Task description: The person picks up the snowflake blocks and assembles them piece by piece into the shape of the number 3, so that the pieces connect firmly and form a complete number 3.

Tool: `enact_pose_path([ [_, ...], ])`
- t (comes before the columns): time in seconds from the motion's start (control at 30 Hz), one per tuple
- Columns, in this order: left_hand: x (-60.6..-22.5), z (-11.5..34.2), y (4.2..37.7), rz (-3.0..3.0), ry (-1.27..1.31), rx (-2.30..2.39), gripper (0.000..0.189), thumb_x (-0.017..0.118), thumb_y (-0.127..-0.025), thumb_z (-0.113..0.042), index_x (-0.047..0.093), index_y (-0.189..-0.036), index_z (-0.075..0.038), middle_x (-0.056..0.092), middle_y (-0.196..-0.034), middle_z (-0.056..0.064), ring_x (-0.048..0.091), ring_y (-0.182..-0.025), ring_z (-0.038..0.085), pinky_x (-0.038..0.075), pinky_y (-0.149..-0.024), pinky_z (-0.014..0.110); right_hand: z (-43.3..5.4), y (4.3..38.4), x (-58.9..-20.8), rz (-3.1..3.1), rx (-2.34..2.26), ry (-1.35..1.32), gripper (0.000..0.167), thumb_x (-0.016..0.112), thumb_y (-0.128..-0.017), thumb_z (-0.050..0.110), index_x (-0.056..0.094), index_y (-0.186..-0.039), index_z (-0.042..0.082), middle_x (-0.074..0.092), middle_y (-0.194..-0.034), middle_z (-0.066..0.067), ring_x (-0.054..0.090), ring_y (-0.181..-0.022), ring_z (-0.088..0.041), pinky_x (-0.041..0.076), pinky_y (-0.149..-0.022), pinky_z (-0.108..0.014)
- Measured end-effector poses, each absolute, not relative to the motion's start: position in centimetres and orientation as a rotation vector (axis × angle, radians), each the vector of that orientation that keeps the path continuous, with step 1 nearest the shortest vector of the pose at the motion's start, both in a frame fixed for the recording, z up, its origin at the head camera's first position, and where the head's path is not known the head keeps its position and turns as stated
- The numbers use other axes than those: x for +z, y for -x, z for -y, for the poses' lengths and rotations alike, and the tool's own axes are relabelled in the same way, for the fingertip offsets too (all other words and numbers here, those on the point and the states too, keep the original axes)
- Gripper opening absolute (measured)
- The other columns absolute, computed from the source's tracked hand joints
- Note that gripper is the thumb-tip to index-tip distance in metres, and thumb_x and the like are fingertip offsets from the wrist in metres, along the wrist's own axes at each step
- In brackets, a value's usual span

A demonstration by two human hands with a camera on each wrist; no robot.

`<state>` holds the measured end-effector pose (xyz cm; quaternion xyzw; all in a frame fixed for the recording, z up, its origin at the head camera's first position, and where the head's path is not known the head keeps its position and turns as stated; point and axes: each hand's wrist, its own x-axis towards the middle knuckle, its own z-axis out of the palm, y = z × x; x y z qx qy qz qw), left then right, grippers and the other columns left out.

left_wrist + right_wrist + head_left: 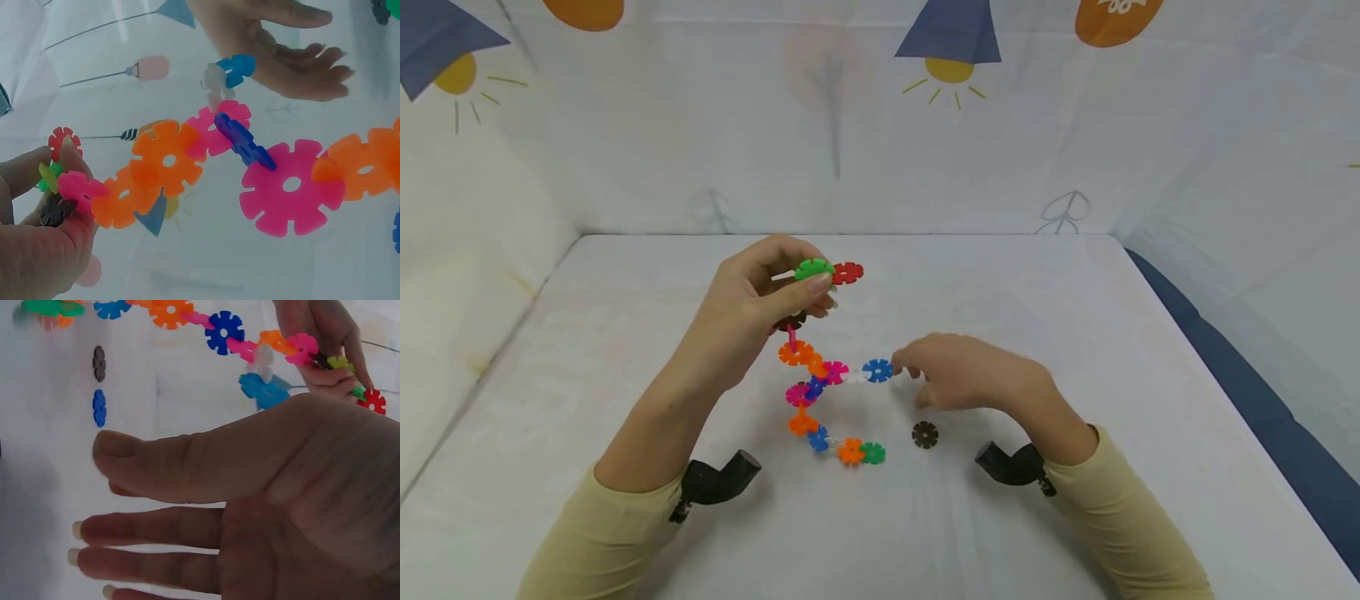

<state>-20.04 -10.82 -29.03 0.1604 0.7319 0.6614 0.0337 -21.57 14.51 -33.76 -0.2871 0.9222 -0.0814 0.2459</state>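
My left hand (737,312) pinches the top end of a chain of notched plastic snowflake discs, thumb on the green disc (813,268). A red disc (848,273) sticks out past the fingertips. From there the chain hangs through orange discs (167,140), pink discs (292,206) and blue ones down to a green end disc (873,453). A side branch ends in a lighter blue disc (877,371). Beside that branch hovers my right hand (962,373), palm down with fingers extended and nothing held; its fingertips overlap the branch's end in the head view.
A loose dark brown disc (925,434) lies on the white table (1000,517) below my right hand. Near it a loose blue disc (99,407) shows in the right wrist view. White printed cloth (737,108) walls the back and sides. Black wrist cameras (718,479) jut from both sleeves.
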Motion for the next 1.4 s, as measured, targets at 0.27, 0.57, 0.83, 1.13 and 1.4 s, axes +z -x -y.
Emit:
enact_pose_path([
  [0.27, -28.9, 10.9, 19.9, -2.156, -0.485, 2.102, 0.012, 0.061, -0.098, -0.019, 0.062, -0.109, -0.014, 0.066, -0.097, 0.006, 0.069, -0.084, 0.021, 0.048, -0.066, 0.027, -13.9, 20.5, -34.9, -2.435, -0.062, 0.685, 0.028, 0.078, -0.081, 0.018, 0.065, -0.106, 0.016, 0.064, -0.096, 0.003, 0.055, -0.085, -0.016, 0.048, -0.07, -0.031],
  [0.57, -29.2, 11.0, 20.6, -2.056, -0.48, 2.199, 0.012, 0.056, -0.101, -0.018, 0.06, -0.112, -0.013, 0.062, -0.1, 0.006, 0.069, -0.083, 0.017, 0.055, -0.075, 0.027, -13.9, 19.5, -37.1, -2.508, 0.013, 0.783, 0.02, 0.074, -0.083, 0.008, 0.055, -0.085, 0.015, 0.051, -0.075, 0.003, 0.048, -0.069, -0.015, 0.041, -0.062, -0.028],
  [0.83, -29.3, 11.2, 20.9, -1.95, -0.437, 2.285, 0.012, 0.056, -0.1, -0.016, 0.061, -0.111, -0.012, 0.062, -0.095, 0.004, 0.071, -0.079, 0.015, 0.056, -0.074, 0.025, -13.0, 19.5, -37.6, -2.564, -0.059, 0.887, 0.017, 0.071, -0.085, 0.006, 0.058, -0.088, 0.016, 0.052, -0.077, 0.003, 0.05, -0.071, -0.014, 0.042, -0.062, -0.026],
  [1.13, -29.6, 11.0, 21.0, -1.881, -0.428, 2.312, 0.01, 0.055, -0.101, -0.013, 0.061, -0.109, -0.011, 0.06, -0.094, 0.006, 0.07, -0.077, 0.015, 0.061, -0.079, 0.028, -13.0, 19.7, -37.8, -2.518, -0.066, 0.901, 0.02, 0.069, -0.087, 0.007, 0.057, -0.096, 0.02, 0.051, -0.084, 0.005, 0.052, -0.077, -0.011, 0.043, -0.063, -0.024],
  [1.4, -30.0, 11.0, 21.1, -1.885, -0.414, 2.296, 0.01, 0.055, -0.101, -0.013, 0.061, -0.108, -0.01, 0.06, -0.092, 0.005, 0.069, -0.077, 0.015, 0.061, -0.079, 0.029, -12.8, 19.9, -38.0, -2.481, -0.129, 0.86, 0.019, 0.068, -0.086, 0.005, 0.055, -0.088, 0.019, 0.05, -0.08, 0.005, 0.051, -0.073, -0.012, 0.041, -0.062, -0.025],
])
